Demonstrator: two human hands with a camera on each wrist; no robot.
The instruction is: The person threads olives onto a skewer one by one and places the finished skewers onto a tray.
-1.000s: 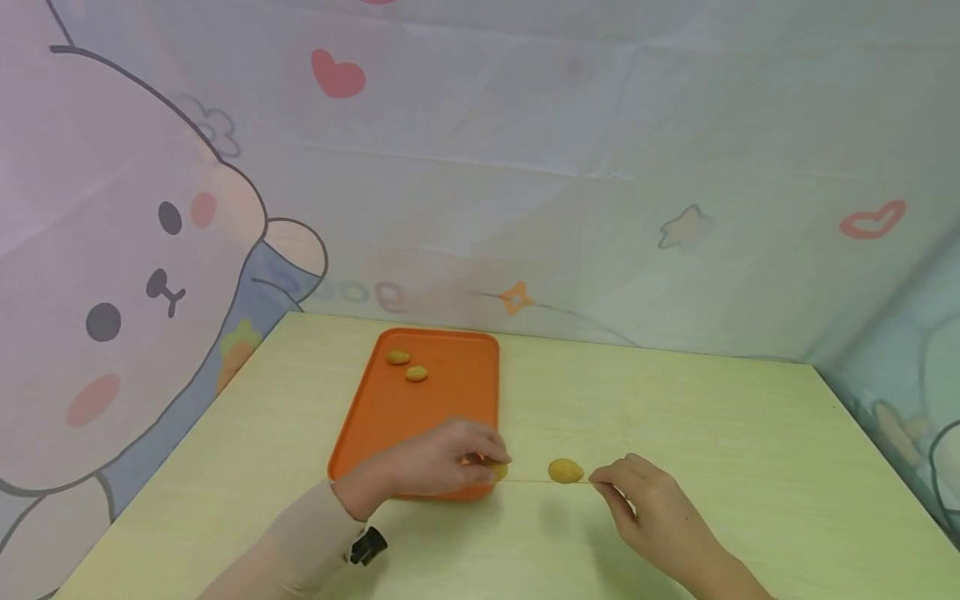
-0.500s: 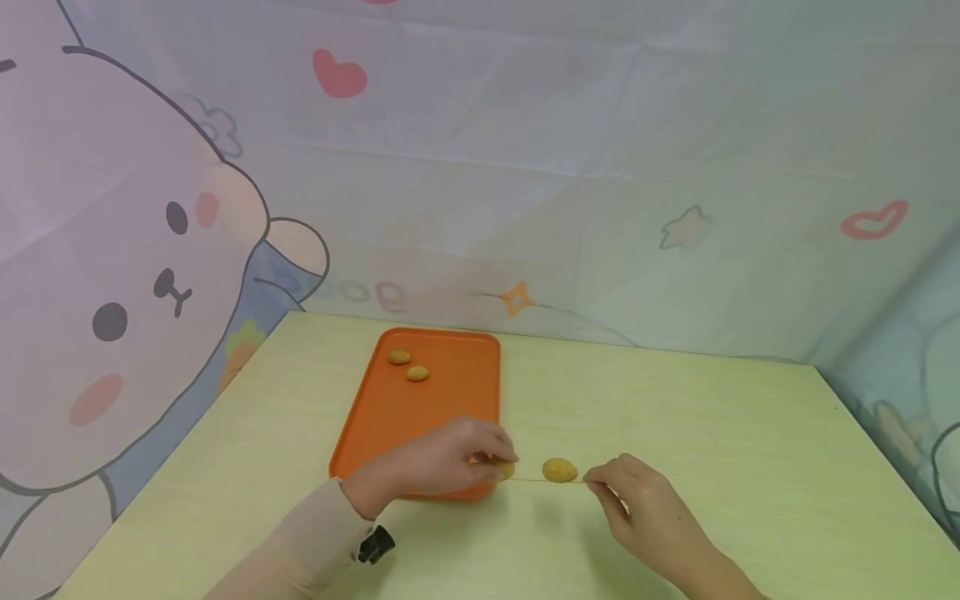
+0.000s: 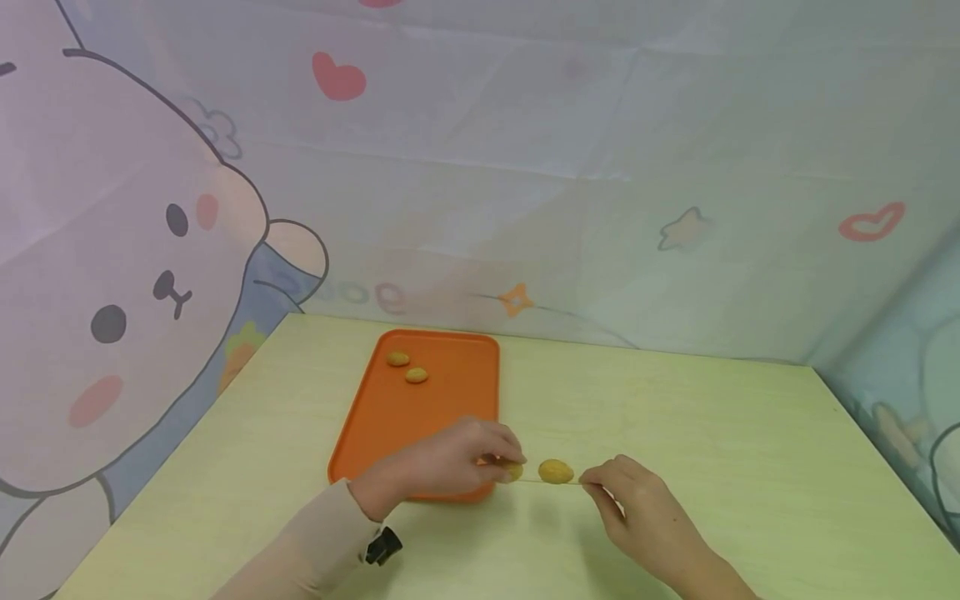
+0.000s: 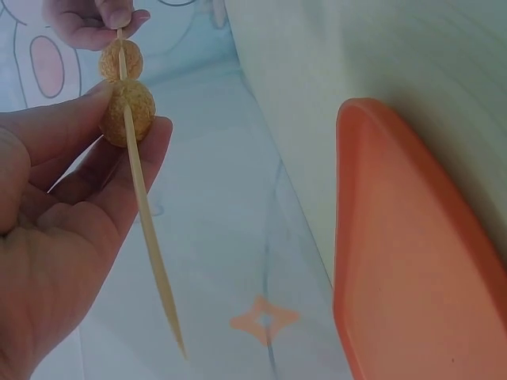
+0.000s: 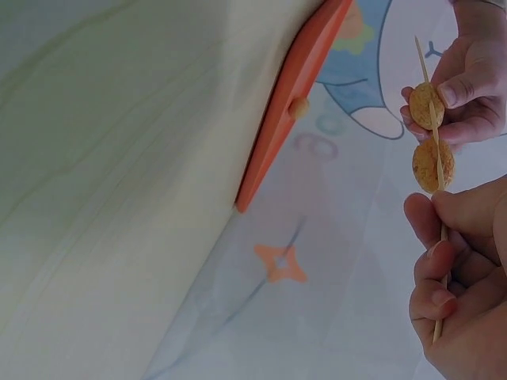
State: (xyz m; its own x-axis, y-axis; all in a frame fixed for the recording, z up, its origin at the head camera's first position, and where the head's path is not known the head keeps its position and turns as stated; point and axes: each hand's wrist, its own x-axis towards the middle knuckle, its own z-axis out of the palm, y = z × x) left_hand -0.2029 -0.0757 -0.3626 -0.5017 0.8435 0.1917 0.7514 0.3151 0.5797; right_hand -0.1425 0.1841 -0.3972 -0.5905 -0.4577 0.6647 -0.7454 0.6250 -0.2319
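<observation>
A thin wooden skewer (image 4: 150, 229) runs level between the two hands, its pointed end projecting past the left hand. Two golden-brown oval balls with a rough surface are on it, the skewer showing along their sides. My left hand (image 3: 468, 454) pinches one ball (image 4: 131, 119) between thumb and fingers. The other ball (image 3: 556, 472) sits between the hands, just beyond the right fingertips. My right hand (image 3: 637, 508) grips the skewer's other end, the shaft lying across the curled fingers in the right wrist view. Both balls are held above the table.
An orange tray (image 3: 420, 425) lies on the pale table (image 3: 675, 417), partly behind the left hand. Two similar balls, one at the far left (image 3: 398, 358) and one beside it (image 3: 416, 376), rest in it. A printed cloth (image 3: 480, 167) hangs behind the table.
The left hand has moved slightly right with its ball, while the right hand and the other ball have shifted slightly left. The gap between the two balls has narrowed.
</observation>
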